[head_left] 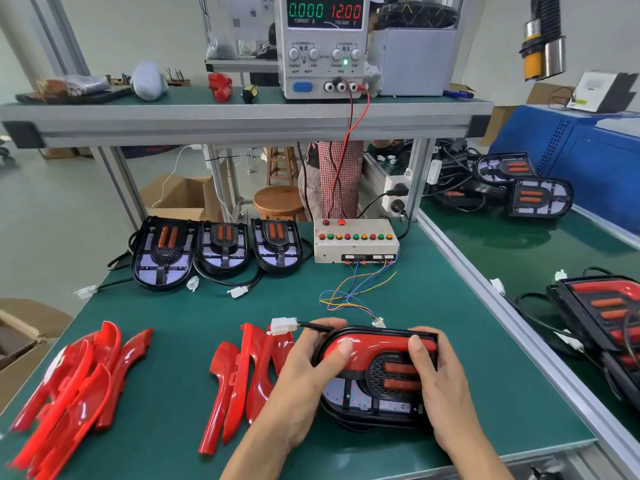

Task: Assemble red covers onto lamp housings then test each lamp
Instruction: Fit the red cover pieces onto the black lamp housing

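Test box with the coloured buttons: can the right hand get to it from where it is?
Probably yes. The right hand holds the lamp housing; only loose wires lie on the mat before the test box. It must release first.

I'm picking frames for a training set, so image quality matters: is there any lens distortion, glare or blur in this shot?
Head view: wide-angle bending curves the shelf rail and the table edge; glare spots sit on the loose red covers and the cover under both hands; the supply display reads sharply; the left hand and right hand look slightly soft, as do the corners.
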Available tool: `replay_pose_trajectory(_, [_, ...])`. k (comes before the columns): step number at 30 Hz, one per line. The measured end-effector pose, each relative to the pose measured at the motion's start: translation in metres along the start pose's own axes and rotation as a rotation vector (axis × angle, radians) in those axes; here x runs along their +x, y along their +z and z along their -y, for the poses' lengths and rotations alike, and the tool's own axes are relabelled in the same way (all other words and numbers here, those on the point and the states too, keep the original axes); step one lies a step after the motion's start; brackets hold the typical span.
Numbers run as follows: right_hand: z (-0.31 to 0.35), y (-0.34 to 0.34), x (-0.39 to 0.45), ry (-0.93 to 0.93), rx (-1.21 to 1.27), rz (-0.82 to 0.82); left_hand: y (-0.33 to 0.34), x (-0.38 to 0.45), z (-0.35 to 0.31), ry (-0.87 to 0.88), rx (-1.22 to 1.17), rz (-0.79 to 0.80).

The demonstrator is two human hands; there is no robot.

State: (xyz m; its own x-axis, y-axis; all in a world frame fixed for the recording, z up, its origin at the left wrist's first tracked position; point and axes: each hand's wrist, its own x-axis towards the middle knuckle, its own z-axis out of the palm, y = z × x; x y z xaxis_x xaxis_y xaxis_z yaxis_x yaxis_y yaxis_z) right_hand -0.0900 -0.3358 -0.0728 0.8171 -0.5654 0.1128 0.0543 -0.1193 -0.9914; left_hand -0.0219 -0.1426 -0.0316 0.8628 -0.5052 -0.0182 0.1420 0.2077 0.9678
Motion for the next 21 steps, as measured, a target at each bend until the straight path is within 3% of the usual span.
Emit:
replay_pose_trajectory(13, [0.0003,-0.0025,-0.0007,0.011,0.082,0.043,-0.0055,-0.0005,-0.0008,-0.052,-0.194,0.054])
replay_pose_trajectory(21, [-0.0037,-0.0031,0.0004,-0.002,0.043,0.019,-0.0036,-0.0006,0.0028,0.014,-0.211,0.052])
